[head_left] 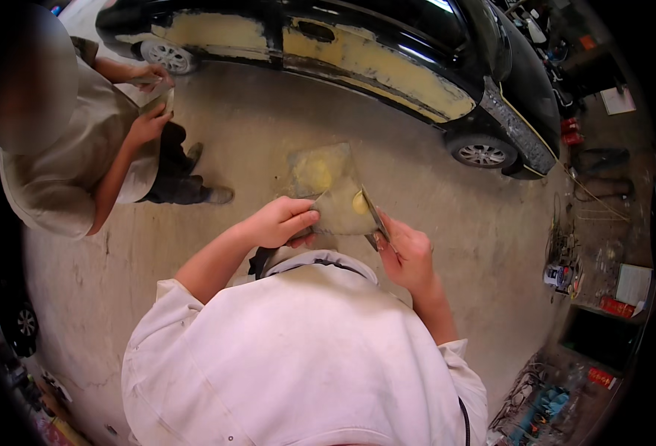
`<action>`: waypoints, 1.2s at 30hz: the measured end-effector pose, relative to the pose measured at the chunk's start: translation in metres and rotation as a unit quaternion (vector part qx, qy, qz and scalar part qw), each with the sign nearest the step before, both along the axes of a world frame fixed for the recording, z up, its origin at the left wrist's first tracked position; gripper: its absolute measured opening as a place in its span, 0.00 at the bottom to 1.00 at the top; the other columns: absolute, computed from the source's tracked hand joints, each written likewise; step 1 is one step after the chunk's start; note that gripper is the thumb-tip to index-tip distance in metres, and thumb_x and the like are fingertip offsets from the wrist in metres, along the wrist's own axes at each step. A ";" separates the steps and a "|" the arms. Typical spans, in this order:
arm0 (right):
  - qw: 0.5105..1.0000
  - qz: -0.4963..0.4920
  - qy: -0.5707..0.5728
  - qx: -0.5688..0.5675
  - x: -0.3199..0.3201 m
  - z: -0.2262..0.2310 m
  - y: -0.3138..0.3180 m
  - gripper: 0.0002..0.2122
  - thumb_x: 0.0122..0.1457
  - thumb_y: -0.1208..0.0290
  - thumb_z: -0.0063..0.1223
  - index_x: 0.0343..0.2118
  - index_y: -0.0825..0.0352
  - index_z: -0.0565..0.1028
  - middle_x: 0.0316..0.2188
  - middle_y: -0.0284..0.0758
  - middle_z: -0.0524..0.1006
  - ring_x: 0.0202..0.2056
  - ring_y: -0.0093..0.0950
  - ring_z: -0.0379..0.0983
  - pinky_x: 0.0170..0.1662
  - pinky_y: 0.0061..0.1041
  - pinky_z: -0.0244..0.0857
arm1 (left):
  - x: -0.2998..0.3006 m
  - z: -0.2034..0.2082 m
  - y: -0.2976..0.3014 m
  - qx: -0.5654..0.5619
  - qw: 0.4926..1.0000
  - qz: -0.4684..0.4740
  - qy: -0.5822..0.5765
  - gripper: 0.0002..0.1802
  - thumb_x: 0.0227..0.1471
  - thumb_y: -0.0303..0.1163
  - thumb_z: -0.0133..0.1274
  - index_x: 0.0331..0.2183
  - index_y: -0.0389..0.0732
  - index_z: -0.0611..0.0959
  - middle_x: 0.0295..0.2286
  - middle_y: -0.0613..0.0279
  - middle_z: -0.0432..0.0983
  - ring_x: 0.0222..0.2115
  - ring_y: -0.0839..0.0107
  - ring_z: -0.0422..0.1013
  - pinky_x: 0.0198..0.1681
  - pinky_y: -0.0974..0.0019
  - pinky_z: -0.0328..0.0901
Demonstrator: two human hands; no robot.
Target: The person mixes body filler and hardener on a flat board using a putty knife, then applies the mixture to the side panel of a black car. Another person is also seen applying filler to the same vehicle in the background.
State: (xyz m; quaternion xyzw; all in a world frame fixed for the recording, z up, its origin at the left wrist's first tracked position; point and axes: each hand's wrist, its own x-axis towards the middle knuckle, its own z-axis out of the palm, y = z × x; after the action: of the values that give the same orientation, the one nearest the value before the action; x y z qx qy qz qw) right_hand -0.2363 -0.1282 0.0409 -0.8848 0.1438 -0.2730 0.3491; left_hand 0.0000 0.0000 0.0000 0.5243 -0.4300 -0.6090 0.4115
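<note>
Yellow paste (313,172) in a broad lump on the far left part of a grey board (339,217), and in a smaller lump near its right edge. Held in the air above the floor (268,119), close before the body. At the near left edge of the board, the left hand (277,223), with fingers closed on it and thumb on top. At the right edge of the board, the right hand (410,253), with fingers closed around a thin dark spreader (373,209), turned almost edge-on beside the smaller lump; cannot tell if touching it. Beyond the board, a black car (372,67) with pale yellow coating along its side. Well to the left of the board, a co-worker (82,149) with a flat plate (166,98) in hand
</note>
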 end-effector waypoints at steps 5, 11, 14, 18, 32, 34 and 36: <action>0.999 0.022 0.048 -0.002 -0.011 -0.008 0.009 0.22 0.48 0.85 0.51 0.50 0.71 0.71 0.27 0.45 0.75 0.22 0.36 0.71 0.27 0.26 0.66 | -0.004 0.001 0.017 -0.014 0.999 0.017 0.024 0.15 0.61 0.34 0.39 0.27 0.37 0.73 0.18 0.68 0.71 0.16 0.81 0.63 0.21 0.74 0.60; 0.986 -0.102 0.059 0.122 -0.010 -0.046 0.029 0.19 0.55 0.81 0.48 0.52 0.69 0.70 0.28 0.42 0.76 0.25 0.29 0.73 0.32 0.26 0.67 | -0.016 -0.026 0.028 -0.162 0.975 0.150 0.014 0.13 0.62 0.32 0.38 0.38 0.35 0.74 0.26 0.63 0.71 0.21 0.76 0.65 0.27 0.73 0.63; 0.933 -0.167 -0.043 0.317 -0.006 -0.052 0.044 0.16 0.59 0.78 0.44 0.51 0.71 0.69 0.33 0.37 0.77 0.31 0.22 0.73 0.38 0.23 0.67 | -0.032 -0.022 0.028 -0.252 0.949 0.161 -0.101 0.14 0.57 0.27 0.44 0.46 0.35 0.73 0.31 0.59 0.70 0.27 0.70 0.66 0.31 0.69 0.64; 0.795 -0.156 -0.134 0.571 0.003 -0.041 0.058 0.13 0.62 0.76 0.40 0.49 0.72 0.68 0.40 0.36 0.76 0.39 0.21 0.72 0.44 0.21 0.66 | -0.046 -0.003 0.029 -0.300 0.911 0.151 -0.241 0.34 0.46 0.19 0.51 0.57 0.40 0.67 0.35 0.52 0.66 0.34 0.57 0.66 0.37 0.63 0.65; 0.695 -0.107 -0.213 0.678 -0.009 -0.020 0.062 0.13 0.62 0.73 0.39 0.47 0.71 0.69 0.41 0.37 0.76 0.40 0.24 0.74 0.44 0.24 0.69 | -0.065 -0.031 0.022 -0.382 0.822 0.073 -0.416 0.37 0.37 0.20 0.54 0.53 0.51 0.73 0.30 0.57 0.69 0.29 0.62 0.68 0.31 0.63 0.66; 0.684 -0.124 -0.227 0.682 -0.009 -0.013 0.064 0.13 0.62 0.73 0.39 0.47 0.70 0.69 0.41 0.37 0.76 0.40 0.24 0.74 0.44 0.25 0.70 | -0.062 -0.035 0.022 -0.381 0.814 0.071 -0.433 0.37 0.38 0.20 0.54 0.53 0.51 0.73 0.30 0.57 0.69 0.29 0.62 0.68 0.31 0.63 0.67; 0.669 -0.137 -0.235 0.692 -0.010 -0.012 0.062 0.13 0.62 0.72 0.39 0.47 0.69 0.69 0.41 0.36 0.75 0.40 0.24 0.74 0.44 0.25 0.70 | -0.057 -0.038 0.021 -0.382 0.806 0.072 -0.447 0.36 0.38 0.20 0.54 0.53 0.52 0.73 0.29 0.57 0.69 0.29 0.62 0.68 0.31 0.63 0.67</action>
State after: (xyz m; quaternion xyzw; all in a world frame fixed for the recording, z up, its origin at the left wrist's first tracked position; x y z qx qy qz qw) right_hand -0.2461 -0.0661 0.0284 -0.2666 0.3242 -0.3388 0.8420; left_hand -0.0571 0.0212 -0.0382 0.5687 -0.7251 -0.0623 0.3834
